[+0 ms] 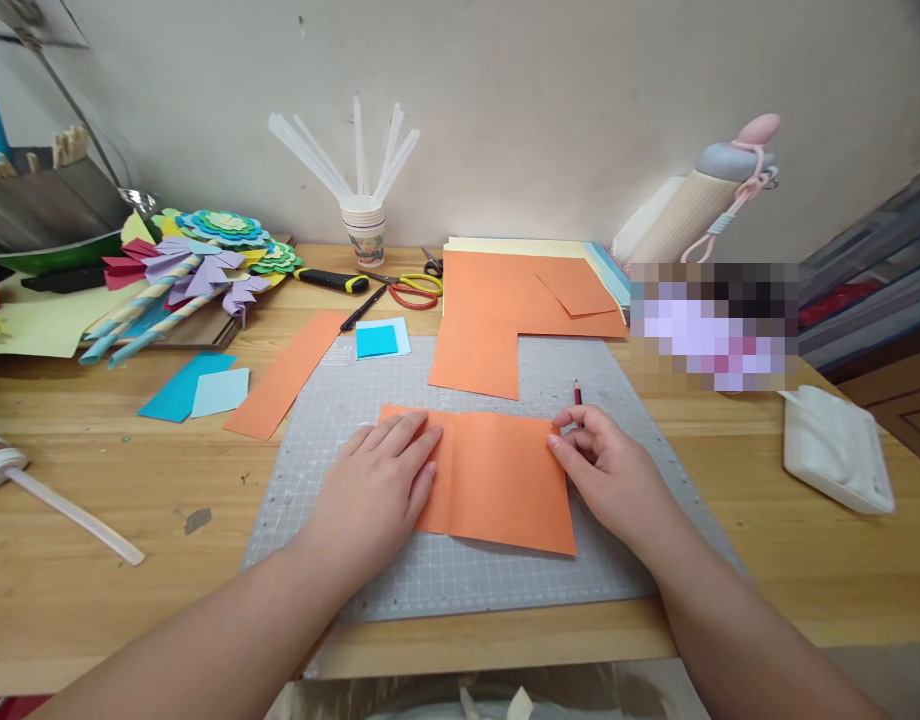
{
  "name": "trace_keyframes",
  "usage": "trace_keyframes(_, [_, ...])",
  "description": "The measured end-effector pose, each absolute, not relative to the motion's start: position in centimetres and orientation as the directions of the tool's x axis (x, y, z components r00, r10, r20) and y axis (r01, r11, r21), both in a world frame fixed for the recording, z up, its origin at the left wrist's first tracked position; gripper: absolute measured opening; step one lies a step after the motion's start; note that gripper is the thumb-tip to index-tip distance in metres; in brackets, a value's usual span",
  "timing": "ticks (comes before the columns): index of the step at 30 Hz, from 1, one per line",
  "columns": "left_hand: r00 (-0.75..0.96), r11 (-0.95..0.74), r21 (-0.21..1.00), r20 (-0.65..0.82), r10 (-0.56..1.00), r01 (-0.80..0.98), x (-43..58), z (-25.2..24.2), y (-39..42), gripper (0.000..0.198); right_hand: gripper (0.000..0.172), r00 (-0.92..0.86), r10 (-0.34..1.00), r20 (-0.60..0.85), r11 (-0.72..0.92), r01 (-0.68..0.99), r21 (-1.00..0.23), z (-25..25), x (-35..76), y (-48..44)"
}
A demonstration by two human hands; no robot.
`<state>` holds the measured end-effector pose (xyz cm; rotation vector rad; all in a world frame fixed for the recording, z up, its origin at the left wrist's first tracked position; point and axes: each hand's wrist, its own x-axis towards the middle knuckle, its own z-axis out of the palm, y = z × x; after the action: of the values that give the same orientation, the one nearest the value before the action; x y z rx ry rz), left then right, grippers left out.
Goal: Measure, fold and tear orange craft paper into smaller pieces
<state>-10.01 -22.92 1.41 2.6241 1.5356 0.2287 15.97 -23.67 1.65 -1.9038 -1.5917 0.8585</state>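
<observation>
Nearest, left hand (377, 490) lies flat across left part of creased orange sheet (505, 480), just below frame's center; fingers relaxed, grasping nothing. Right hand (610, 468) pinches sheet's right edge near top, between thumb and fingertips. Gray cutting mat (625, 565) beneath. Pencil (578, 392) just beyond right hand. Farther up, L-shaped orange paper (490, 305), right of center, overlapping mat's far edge. Scissors (397, 288) with red and yellow handles left of it. Paper cup (367, 243) holding white sticks (360, 150), upper center, near wall (535, 130).
</observation>
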Motion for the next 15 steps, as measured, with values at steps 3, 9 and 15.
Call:
trace_keyframes(3, [0.471, -0.472, 0.152, 0.044, 0.881, 0.868, -9.9, 1.01, -23.04, 0.047, 0.015, 0.12, 0.983, -0.136, -0.181, 0.7, -0.691, 1.22, 15.97, -23.72])
trace_keyframes(9, [0.443, -0.429, 0.137, -0.097, 0.891, 0.893, -9.84, 0.71, -23.1, 0.051, 0.012, 0.079, 0.99, -0.118, -0.137, 0.75, -0.647, 0.73, 16.08, -23.74])
trace_keyframes(15, [0.419, -0.407, 0.107, -0.139, 0.897, 0.907, -9.71, 0.74, -23.06, 0.051, 0.009, 0.082, 0.989, -0.121, -0.14, 0.768, -0.625, 1.16, 15.77, -24.14])
